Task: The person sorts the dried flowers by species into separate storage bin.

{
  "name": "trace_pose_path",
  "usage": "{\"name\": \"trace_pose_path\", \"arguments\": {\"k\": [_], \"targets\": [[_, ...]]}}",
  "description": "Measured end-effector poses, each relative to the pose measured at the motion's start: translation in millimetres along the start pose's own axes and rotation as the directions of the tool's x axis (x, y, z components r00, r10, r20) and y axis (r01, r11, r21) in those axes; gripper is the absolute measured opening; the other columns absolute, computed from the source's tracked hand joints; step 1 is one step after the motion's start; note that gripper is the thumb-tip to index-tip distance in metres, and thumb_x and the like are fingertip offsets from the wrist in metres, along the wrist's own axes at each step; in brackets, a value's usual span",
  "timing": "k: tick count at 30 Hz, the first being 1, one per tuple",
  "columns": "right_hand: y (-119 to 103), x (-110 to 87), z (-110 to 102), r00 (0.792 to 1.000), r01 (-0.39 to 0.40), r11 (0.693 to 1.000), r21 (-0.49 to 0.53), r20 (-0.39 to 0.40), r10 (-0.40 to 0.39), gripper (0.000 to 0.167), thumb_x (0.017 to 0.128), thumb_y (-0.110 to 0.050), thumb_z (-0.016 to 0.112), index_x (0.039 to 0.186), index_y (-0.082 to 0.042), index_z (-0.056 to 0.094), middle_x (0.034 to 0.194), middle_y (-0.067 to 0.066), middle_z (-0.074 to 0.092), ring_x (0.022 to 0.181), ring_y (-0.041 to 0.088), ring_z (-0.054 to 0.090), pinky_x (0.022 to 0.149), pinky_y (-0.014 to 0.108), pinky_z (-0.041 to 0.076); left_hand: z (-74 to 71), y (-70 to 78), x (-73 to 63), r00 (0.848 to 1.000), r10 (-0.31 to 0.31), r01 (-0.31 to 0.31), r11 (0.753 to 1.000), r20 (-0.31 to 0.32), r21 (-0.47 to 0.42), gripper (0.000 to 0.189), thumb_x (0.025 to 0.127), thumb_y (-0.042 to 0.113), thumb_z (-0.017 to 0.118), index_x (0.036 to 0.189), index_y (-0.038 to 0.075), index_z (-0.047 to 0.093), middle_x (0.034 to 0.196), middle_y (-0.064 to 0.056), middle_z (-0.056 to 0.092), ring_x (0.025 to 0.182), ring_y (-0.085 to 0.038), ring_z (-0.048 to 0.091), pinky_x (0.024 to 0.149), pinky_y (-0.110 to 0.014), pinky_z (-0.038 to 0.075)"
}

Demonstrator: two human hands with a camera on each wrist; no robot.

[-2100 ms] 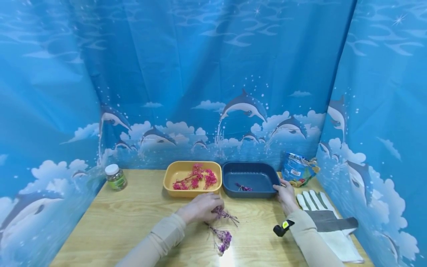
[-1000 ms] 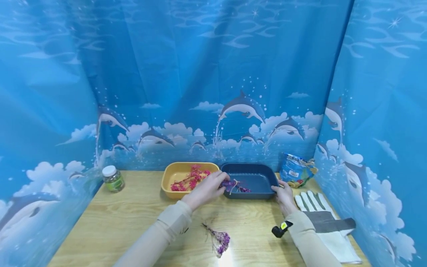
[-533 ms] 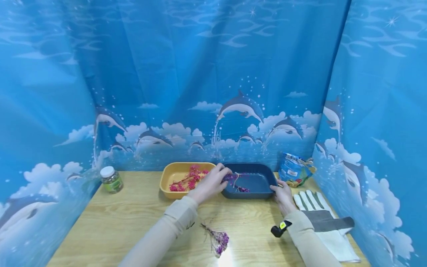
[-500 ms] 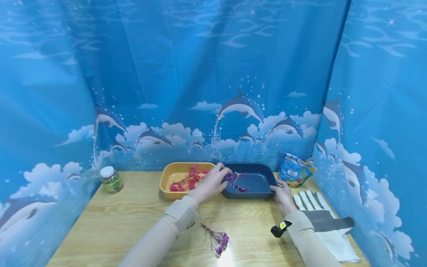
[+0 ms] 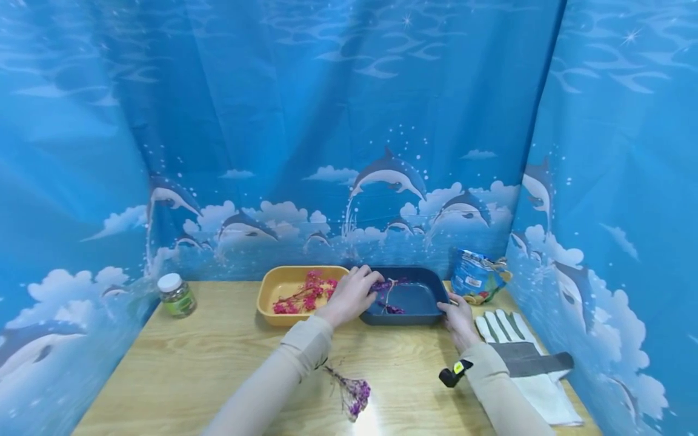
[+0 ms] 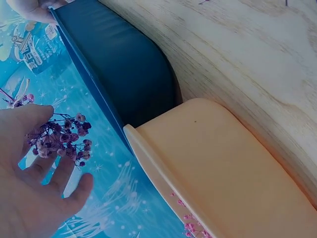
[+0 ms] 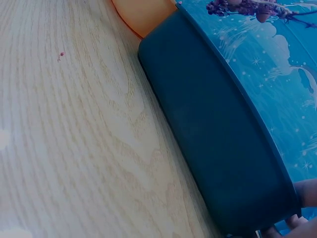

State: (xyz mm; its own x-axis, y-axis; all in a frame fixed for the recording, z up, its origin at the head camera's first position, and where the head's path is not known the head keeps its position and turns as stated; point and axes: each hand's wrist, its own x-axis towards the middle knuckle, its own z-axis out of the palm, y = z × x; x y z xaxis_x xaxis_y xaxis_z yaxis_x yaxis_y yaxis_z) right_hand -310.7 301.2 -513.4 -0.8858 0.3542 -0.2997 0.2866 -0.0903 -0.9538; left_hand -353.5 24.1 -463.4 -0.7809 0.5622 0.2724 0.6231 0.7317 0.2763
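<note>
In the head view my left hand (image 5: 351,293) is at the left end of the dark blue container (image 5: 417,297), holding a bunch of dried purple flowers (image 5: 388,283) tied with string. The left wrist view shows the purple blossoms (image 6: 62,141) between thumb and fingers, above the container's rim. Another small purple sprig (image 5: 394,309) lies inside the blue container. My right hand (image 5: 459,321) grips that container's right end by the rim, thumb and fingers on its wall. A third purple bunch (image 5: 354,393) lies on the table near me.
Left of the blue container stands a yellow container (image 5: 265,306) with pink dried flowers (image 5: 311,290). A white-capped jar (image 5: 177,297) is at far left. On the right are a blue snack bag (image 5: 474,278) and a work glove (image 5: 526,363). A dolphin-print curtain (image 5: 349,121) hangs behind.
My left hand has picked up the purple bunch from the table and carried it forward to the blue container, then slightly further right. The right hand keeps hold of the rim.
</note>
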Motion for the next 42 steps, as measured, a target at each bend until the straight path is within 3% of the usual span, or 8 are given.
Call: {"name": "trace_pose_path", "arguments": {"k": [9, 15, 23, 33, 42], "targets": [[1, 0.3, 1, 1.000, 0.014, 1.000, 0.004, -0.004, -0.014, 0.066, 0.103, -0.004, 0.057, 0.163, 0.001, 0.029, 0.109, 0.002, 0.066, 0.057, 0.004, 0.045, 0.055, 0.017, 0.038, 6.4, -0.3, 11.1, 1.000, 0.003, -0.002, 0.998, -0.012, 0.057, 0.033, 0.102, 0.026, 0.071, 0.135, 0.025, 0.065, 0.116, 0.003, 0.065, 0.099, -0.014, 0.055, 0.078, -0.024, 0.054], [1, 1.2, 0, 1.000, 0.008, 1.000, 0.010, 0.009, -0.008, 0.066, 0.104, -0.005, 0.056, 0.163, 0.001, 0.028, 0.112, 0.003, 0.066, 0.057, 0.004, 0.045, 0.055, 0.017, 0.037, 12.5, 0.3, 18.5, 1.000, -0.025, 0.025, 0.999, 0.007, 0.045, 0.035, 0.101, 0.026, 0.072, 0.135, 0.024, 0.065, 0.117, 0.001, 0.065, 0.099, -0.016, 0.058, 0.073, -0.025, 0.054], [1, 0.8, 2, 1.000, 0.027, 0.999, 0.027, 0.006, -0.027, 0.065, 0.103, -0.003, 0.057, 0.161, 0.003, 0.030, 0.104, -0.001, 0.065, 0.061, 0.002, 0.051, 0.058, 0.017, 0.041, 22.8, 0.3, 27.6, 0.998, -0.063, 0.062, 0.997, 0.022, 0.049, 0.033, 0.101, 0.026, 0.072, 0.134, 0.022, 0.066, 0.120, -0.002, 0.066, 0.105, -0.020, 0.063, 0.085, -0.032, 0.061], [1, 0.5, 0, 0.999, 0.038, 0.998, 0.042, 0.014, -0.039, 0.064, 0.103, -0.002, 0.056, 0.161, 0.004, 0.028, 0.084, -0.010, 0.063, 0.051, 0.001, 0.037, 0.051, 0.015, 0.032, 31.9, 0.0, 37.0, 0.997, -0.063, 0.058, 0.994, 0.048, 0.090, 0.031, 0.101, 0.025, 0.072, 0.131, 0.020, 0.067, 0.121, -0.004, 0.066, 0.106, -0.022, 0.066, 0.088, -0.033, 0.063], [4, 1.3, -2, 0.999, 0.046, 0.998, 0.051, 0.022, -0.047, 0.065, 0.103, -0.001, 0.056, 0.160, 0.007, 0.028, 0.075, -0.013, 0.061, 0.050, 0.000, 0.038, 0.050, 0.015, 0.032, 37.7, -3.5, 38.1, 0.995, -0.082, 0.079, 0.995, 0.053, 0.057, 0.030, 0.102, 0.014, 0.069, 0.131, 0.015, 0.067, 0.126, -0.009, 0.068, 0.112, -0.025, 0.068, 0.096, -0.036, 0.063]]}}
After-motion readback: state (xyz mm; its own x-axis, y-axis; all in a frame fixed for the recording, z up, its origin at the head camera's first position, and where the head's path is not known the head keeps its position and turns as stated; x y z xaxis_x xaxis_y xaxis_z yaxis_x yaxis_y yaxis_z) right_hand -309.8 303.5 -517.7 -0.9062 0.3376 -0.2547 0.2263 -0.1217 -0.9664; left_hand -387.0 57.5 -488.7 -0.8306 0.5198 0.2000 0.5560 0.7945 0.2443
